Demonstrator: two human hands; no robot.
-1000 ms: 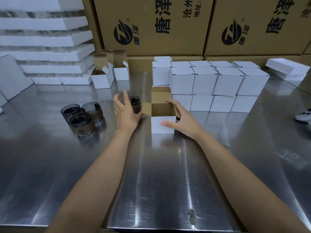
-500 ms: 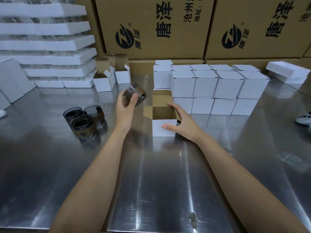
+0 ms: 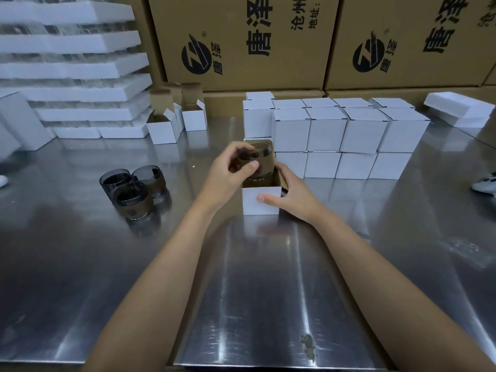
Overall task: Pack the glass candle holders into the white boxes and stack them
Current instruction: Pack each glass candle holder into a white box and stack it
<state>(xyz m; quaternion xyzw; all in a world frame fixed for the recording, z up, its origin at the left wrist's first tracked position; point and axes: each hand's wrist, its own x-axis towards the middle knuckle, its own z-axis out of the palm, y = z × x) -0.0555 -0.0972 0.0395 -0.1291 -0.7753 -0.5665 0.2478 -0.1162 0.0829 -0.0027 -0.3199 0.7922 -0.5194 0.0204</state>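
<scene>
My left hand grips a dark glass candle holder with a brown band, holding it in the mouth of an open white box at the middle of the steel table. My right hand clasps that box's front and right side. Three more dark candle holders stand grouped to the left. Behind the open box, closed white boxes sit stacked in two layers.
Open empty white boxes stand at the back left beside stacked white foam trays. Large brown cartons line the back. A flat white box lies at the far right, and a white object sits at the right edge.
My left hand took a candle holder off the table, lifted it and carried it right into the open box's mouth. My right hand stayed on the box.
</scene>
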